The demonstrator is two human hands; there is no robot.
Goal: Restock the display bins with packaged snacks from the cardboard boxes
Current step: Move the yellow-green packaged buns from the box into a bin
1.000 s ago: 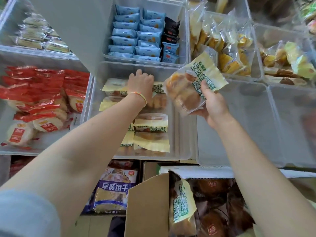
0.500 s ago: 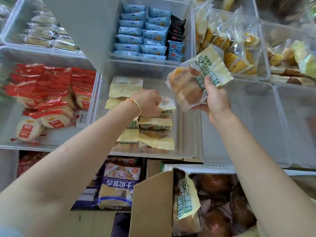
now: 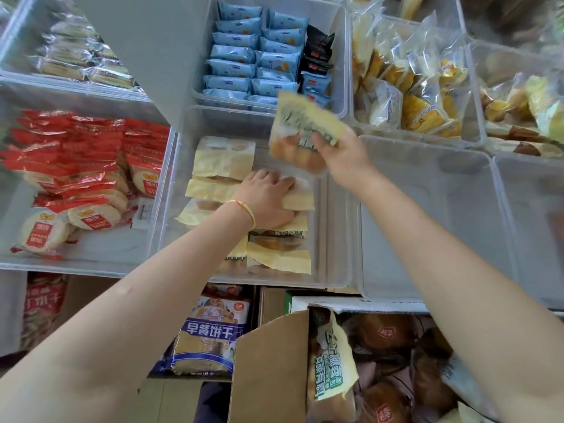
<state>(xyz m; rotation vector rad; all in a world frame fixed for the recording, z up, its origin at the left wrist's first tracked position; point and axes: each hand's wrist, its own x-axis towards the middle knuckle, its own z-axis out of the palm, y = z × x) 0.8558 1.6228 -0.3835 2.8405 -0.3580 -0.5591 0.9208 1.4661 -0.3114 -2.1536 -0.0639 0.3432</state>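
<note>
shop: snack-filled display bins [image 3: 341, 209]

Motion blur smeared the snack packet [image 3: 300, 132] held at upper centre, leaving its green print unreadable. The left hand [image 3: 268, 198] covered part of the yellow packets [image 3: 222, 158] beneath it. The cardboard box [image 3: 271, 367] was cut off by the bottom edge, and the right edge clipped the far-right bins [image 3: 531, 227].
</note>
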